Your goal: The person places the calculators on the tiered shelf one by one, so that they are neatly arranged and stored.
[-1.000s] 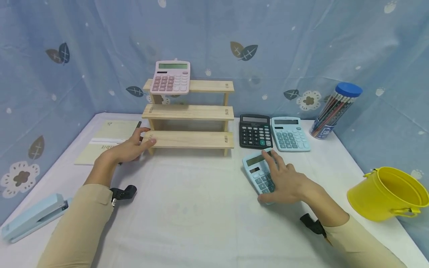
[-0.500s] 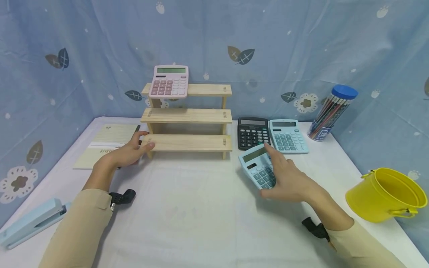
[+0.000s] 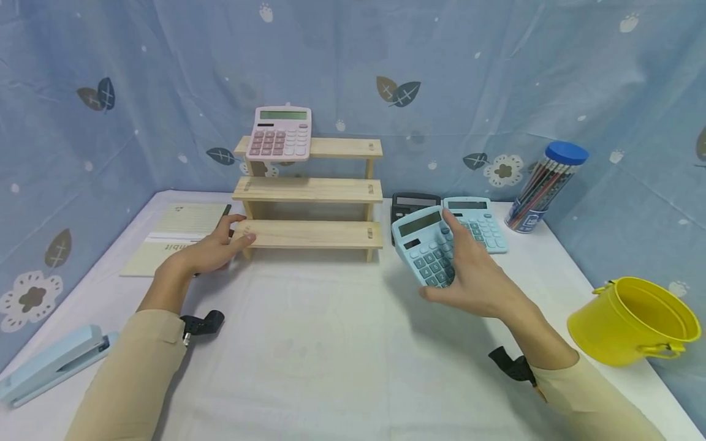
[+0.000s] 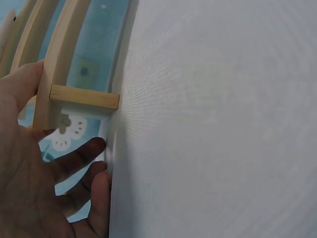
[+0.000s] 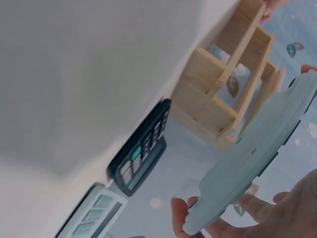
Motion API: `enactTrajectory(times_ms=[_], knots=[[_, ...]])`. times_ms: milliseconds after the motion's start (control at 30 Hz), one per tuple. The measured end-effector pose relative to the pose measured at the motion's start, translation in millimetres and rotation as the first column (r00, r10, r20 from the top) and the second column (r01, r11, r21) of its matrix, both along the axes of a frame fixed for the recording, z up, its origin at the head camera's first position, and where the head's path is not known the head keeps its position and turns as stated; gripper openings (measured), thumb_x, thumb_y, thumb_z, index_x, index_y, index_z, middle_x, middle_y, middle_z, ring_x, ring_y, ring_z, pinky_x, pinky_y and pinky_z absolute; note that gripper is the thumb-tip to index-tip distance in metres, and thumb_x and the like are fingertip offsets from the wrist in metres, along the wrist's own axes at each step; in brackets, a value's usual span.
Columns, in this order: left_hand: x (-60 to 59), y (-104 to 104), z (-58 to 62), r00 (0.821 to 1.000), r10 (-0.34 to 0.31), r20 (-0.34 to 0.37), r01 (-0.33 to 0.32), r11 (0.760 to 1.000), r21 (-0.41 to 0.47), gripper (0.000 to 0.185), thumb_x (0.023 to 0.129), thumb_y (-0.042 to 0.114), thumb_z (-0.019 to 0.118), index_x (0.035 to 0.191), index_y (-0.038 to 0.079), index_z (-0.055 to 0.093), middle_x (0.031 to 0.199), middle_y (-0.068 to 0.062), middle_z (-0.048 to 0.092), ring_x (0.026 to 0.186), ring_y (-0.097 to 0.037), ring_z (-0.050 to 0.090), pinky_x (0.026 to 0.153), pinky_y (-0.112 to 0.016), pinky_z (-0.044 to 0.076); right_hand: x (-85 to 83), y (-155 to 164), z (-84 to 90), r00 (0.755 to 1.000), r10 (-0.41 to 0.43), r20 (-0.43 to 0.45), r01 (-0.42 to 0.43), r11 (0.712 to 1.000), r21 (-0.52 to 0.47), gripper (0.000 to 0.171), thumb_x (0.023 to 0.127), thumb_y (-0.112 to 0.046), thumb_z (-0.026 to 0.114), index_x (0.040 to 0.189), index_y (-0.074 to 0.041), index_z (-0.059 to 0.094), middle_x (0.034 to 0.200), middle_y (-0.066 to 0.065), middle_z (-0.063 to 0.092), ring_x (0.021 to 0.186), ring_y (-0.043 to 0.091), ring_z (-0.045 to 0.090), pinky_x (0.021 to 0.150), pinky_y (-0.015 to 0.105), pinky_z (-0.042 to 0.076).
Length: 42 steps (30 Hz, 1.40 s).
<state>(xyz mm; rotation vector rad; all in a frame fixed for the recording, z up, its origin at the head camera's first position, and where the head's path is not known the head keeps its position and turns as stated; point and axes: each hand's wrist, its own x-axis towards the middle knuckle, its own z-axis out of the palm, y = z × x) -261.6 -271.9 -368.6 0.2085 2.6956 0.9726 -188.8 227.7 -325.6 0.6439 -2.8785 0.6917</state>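
Right hand: I have my right hand [image 3: 474, 278] curled around a light blue calculator [image 3: 427, 245], thumb at its near bottom edge and fingers along its right side; my grip has it lifted clear of the table [image 3: 342, 343] and tilted, keys facing me.
Held calculator's place: it hangs in front of a black calculator [image 3: 410, 205] and a second blue calculator [image 3: 480, 220] that lie side by side on the table, just right of the wooden shelf [image 3: 309, 190].
Left hand: my left hand [image 3: 206, 251] lies relaxed, fingers nearly straight, fingertips touching the left end of the shelf's lowest step; it holds nothing.
Shelf: three steps, with a pink calculator [image 3: 279, 133] on the left of the top one.
Left side: a notebook [image 3: 173, 236] lies behind my left hand, and a blue stapler [image 3: 49, 364] sits near the table's front corner.
Right side: a tub of pencils [image 3: 543, 187] stands at the back, and a yellow bucket [image 3: 634, 321] sits near the right edge.
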Motion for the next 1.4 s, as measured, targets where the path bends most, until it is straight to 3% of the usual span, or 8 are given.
enactTrajectory(times_ms=[200,567,833,933,1067,1300,1400], knots=[[5.1,-8,-1.0,1.0,-0.007,-0.005,0.007,1.0,0.0,0.087,0.104,0.063,0.039,0.161,0.011,-0.002,0.152,-0.04,0.03,0.137,-0.054,0.037,0.105,-0.07,0.032,-11.5,-19,4.2,0.999,0.017,-0.034,-0.018,1.0,-0.024,0.135,0.074,-0.05,0.086,0.165,-0.021,-0.009,0.166,0.023,0.021,0.149,0.045,0.029,0.114,0.069,0.028],[-5.1,1,-0.2,1.0,-0.015,-0.019,0.016,1.0,0.023,0.087,0.105,0.062,0.04,0.161,0.01,-0.002,0.151,-0.04,0.031,0.137,-0.055,0.037,0.106,-0.071,0.031,-36.3,-36,35.2,0.996,-0.017,-0.088,0.01,0.997,-0.082,0.127,0.076,-0.049,0.086,0.165,-0.028,-0.002,0.169,0.012,0.015,0.151,0.043,0.024,0.112,0.07,0.029],[2.3,2,0.5,1.0,-0.023,0.001,0.023,1.0,0.017,0.086,0.106,0.061,0.039,0.162,0.01,-0.003,0.152,-0.041,0.029,0.137,-0.058,0.036,0.104,-0.072,0.031,-59.2,-61,51.3,0.993,-0.036,-0.11,0.027,0.996,-0.086,0.123,0.074,-0.051,0.084,0.165,-0.025,0.006,0.168,0.013,0.019,0.155,0.043,0.017,0.117,0.066,0.024],[1.7,2,0.9,0.999,-0.024,-0.022,0.025,1.0,0.019,0.086,0.106,0.061,0.039,0.161,0.009,-0.002,0.152,-0.042,0.028,0.138,-0.059,0.033,0.106,-0.074,0.028,-72.3,-72,53.2,0.989,-0.036,-0.144,0.027,0.997,-0.067,0.119,0.075,-0.05,0.082,0.165,-0.022,0.01,0.166,0.014,0.023,0.151,0.045,0.024,0.115,0.066,0.027],[1.2,0,1.0,1.0,-0.013,-0.021,0.013,1.0,0.02,0.088,0.105,0.063,0.04,0.161,0.009,-0.001,0.152,-0.041,0.029,0.138,-0.057,0.034,0.107,-0.072,0.028,-85.3,-87,53.4,0.991,-0.05,-0.126,0.046,0.998,-0.036,0.117,0.075,-0.052,0.08,0.165,-0.023,0.011,0.165,0.013,0.024,0.141,0.047,0.036,0.107,0.067,0.036],[-1.5,0,1.9,0.999,-0.027,-0.017,0.027,0.999,0.021,0.086,0.105,0.061,0.041,0.161,0.011,-0.001,0.151,-0.039,0.032,0.138,-0.055,0.037,0.107,-0.07,0.03,-104.6,-104,62.5,0.993,-0.066,-0.1,0.063,0.998,-0.028,0.114,0.077,-0.054,0.077,0.165,-0.024,0.012,0.167,0.013,0.021,0.145,0.044,0.033,0.116,0.061,0.028],[-1.6,0,0.7,0.999,-0.032,-0.009,0.032,0.999,0.027,0.086,0.105,0.061,0.042,0.161,0.012,-0.001,0.152,-0.038,0.033,0.138,-0.054,0.038,0.107,-0.069,0.031,-110.8,-111,68.1,0.993,-0.079,-0.083,0.078,0.997,-0.011,0.112,0.076,-0.054,0.077,0.164,-0.024,0.015,0.166,0.011,0.022,0.141,0.044,0.035,0.114,0.06,0.03]])
